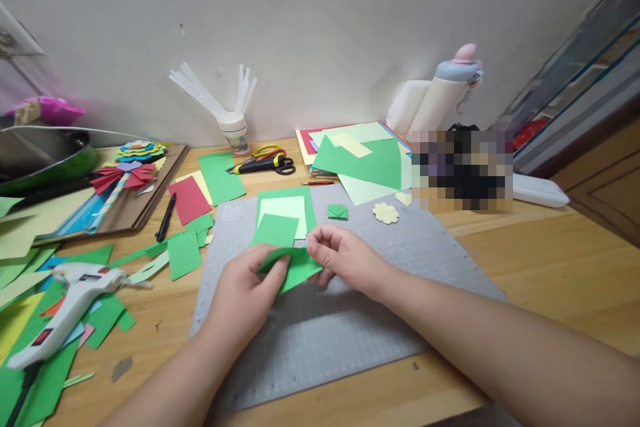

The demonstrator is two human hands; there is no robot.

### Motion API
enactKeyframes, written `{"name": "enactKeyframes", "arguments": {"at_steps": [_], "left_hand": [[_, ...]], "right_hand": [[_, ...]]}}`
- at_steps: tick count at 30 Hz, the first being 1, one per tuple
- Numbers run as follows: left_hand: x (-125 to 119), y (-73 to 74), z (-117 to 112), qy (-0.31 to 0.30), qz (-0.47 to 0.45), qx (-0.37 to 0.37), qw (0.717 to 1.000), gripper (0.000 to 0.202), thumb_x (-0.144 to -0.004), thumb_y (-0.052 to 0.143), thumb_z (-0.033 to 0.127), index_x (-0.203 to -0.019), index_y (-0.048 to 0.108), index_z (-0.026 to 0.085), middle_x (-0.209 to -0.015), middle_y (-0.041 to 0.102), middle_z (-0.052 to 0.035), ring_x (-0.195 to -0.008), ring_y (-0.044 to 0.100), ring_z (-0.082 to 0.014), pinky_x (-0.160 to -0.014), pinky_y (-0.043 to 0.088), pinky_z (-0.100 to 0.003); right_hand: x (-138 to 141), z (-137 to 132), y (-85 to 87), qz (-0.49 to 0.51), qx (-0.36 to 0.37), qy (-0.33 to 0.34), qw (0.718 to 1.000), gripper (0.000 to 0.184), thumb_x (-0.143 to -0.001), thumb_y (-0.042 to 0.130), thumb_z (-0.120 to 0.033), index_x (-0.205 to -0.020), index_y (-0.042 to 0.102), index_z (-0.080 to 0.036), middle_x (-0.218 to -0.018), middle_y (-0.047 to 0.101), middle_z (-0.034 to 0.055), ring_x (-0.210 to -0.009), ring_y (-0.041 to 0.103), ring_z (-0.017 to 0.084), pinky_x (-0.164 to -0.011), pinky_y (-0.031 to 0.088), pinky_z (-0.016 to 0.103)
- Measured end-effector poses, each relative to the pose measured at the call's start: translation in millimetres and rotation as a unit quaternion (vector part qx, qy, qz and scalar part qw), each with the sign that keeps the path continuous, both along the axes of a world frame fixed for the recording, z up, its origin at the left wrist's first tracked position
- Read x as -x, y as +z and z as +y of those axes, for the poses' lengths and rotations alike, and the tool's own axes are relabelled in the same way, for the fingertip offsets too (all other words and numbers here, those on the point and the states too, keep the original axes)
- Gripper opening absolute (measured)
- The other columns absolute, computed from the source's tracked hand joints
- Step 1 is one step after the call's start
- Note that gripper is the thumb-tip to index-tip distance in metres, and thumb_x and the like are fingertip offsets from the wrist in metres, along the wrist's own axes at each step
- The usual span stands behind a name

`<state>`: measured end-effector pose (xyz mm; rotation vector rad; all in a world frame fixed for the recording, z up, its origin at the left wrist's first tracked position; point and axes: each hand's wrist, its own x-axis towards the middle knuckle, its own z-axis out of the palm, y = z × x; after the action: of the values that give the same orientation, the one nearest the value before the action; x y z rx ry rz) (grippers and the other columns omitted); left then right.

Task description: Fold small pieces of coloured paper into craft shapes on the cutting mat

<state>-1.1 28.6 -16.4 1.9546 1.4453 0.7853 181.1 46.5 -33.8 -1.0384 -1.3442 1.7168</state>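
Observation:
A folded piece of green paper is held between my two hands above the grey cutting mat. My left hand pinches its left end, thumb along the fold. At its right edge, the fingertips of my right hand are closed on the paper. Just beyond lie a green square, a pale green sheet and a larger green sheet, overlapping. A small green envelope, a cream scalloped circle and a cream heart rest farther back on the mat.
A white glue gun lies on green scraps at the left. Scissors, a utility knife, a black pen and a paper cup of white strips stand around the back. A paper stack and bottle are behind.

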Motion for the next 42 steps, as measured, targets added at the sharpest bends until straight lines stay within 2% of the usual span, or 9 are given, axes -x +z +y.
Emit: {"name": "enactKeyframes", "arguments": {"at_steps": [6,13,18,21,23,25,30,35,42], "left_hand": [[-1,1.4,-2,0.029,-0.048,0.01,0.998,0.019,-0.083,0.053,0.027,-0.069,0.064,0.018,-0.067,0.061,0.0004,-0.067,0.056,-0.0165,-0.062,0.041,-0.027],[-7,4.6,-5,-0.049,-0.194,0.216,0.956,0.023,-0.081,0.055,0.037,-0.074,0.067,0.019,-0.069,0.067,-0.0008,-0.065,0.059,-0.0177,-0.064,0.046,-0.029],[-6,1.8,-3,0.002,-0.162,0.163,0.973,0.035,-0.084,0.049,0.035,-0.053,0.054,0.019,-0.052,0.05,0.0032,-0.052,0.048,-0.0141,-0.053,0.041,-0.025],[-5,-3.3,-1,0.022,-0.183,0.127,0.975,0.018,-0.085,0.043,0.023,-0.089,0.061,0.022,-0.072,0.057,0.0024,-0.062,0.053,-0.0138,-0.059,0.046,-0.025],[-3,-6.3,1,0.014,-0.168,0.074,0.983,0.041,-0.083,0.043,0.014,-0.121,0.049,0.028,-0.094,0.058,-0.0003,-0.071,0.057,-0.013,-0.066,0.048,-0.026],[-1,-7.0,0,-0.021,-0.113,0.01,0.993,0.053,-0.08,0.044,0.008,-0.127,0.044,0.032,-0.108,0.055,-0.003,-0.08,0.057,-0.0132,-0.072,0.049,-0.028],[2,0.5,-4,-0.11,-0.007,-0.021,0.994,0.052,-0.07,0.046,-0.002,-0.109,0.059,0.03,-0.128,0.043,-0.0066,-0.097,0.056,-0.0188,-0.061,0.051,-0.023],[0,3.7,-4,-0.121,0.005,-0.05,0.991,0.037,-0.071,0.05,-0.001,-0.095,0.062,0.025,-0.114,0.051,-0.0055,-0.108,0.053,-0.0219,-0.085,0.05,-0.035],[1,-0.2,-2,-0.107,-0.001,-0.066,0.992,0.011,-0.082,0.057,0.014,-0.085,0.063,0.023,-0.104,0.055,-0.0047,-0.102,0.056,-0.0207,-0.083,0.049,-0.034]], "right_hand": [[4,-5,3.9,0.003,0.018,0.02,1.0,0.025,-0.074,0.067,-0.036,-0.089,0.058,-0.017,-0.076,0.059,0.0003,-0.064,0.059,0.012,-0.049,0.046,0.021],[2,-3,6.5,0.172,0.132,-0.03,0.976,0.019,-0.073,0.069,-0.029,-0.088,0.065,-0.017,-0.076,0.066,0.0009,-0.062,0.058,0.011,-0.063,0.047,0.024],[1,-2,2.4,0.136,0.173,-0.015,0.976,0.021,-0.073,0.069,-0.035,-0.08,0.065,-0.015,-0.065,0.063,-0.0001,-0.052,0.052,0.009,-0.047,0.038,0.02],[1,0,-0.1,0.111,0.173,-0.038,0.978,0.021,-0.073,0.069,-0.035,-0.078,0.065,-0.015,-0.062,0.061,-0.0007,-0.048,0.05,0.009,-0.039,0.033,0.019],[0,1,0.0,0.099,0.165,-0.055,0.98,0.02,-0.074,0.068,-0.034,-0.082,0.066,-0.015,-0.066,0.063,-0.0001,-0.049,0.052,0.009,-0.038,0.036,0.019],[1,1,1.4,0.086,0.158,-0.063,0.982,0.021,-0.075,0.067,-0.034,-0.086,0.067,-0.016,-0.069,0.064,0.0004,-0.051,0.054,0.01,-0.039,0.041,0.02],[4,-2,5.9,0.073,0.137,-0.054,0.986,0.022,-0.075,0.066,-0.036,-0.083,0.067,-0.015,-0.064,0.063,-0.0006,-0.051,0.054,0.011,-0.042,0.044,0.022],[4,-3,6.6,0.075,0.123,-0.035,0.989,0.019,-0.075,0.065,-0.034,-0.081,0.066,-0.015,-0.061,0.062,-0.0014,-0.048,0.053,0.01,-0.044,0.043,0.022],[1,-1,6.5,0.083,0.126,0.01,0.988,0.02,-0.081,0.058,-0.032,-0.091,0.066,-0.016,-0.069,0.068,0.0023,-0.057,0.062,0.012,-0.048,0.048,0.022]]}}
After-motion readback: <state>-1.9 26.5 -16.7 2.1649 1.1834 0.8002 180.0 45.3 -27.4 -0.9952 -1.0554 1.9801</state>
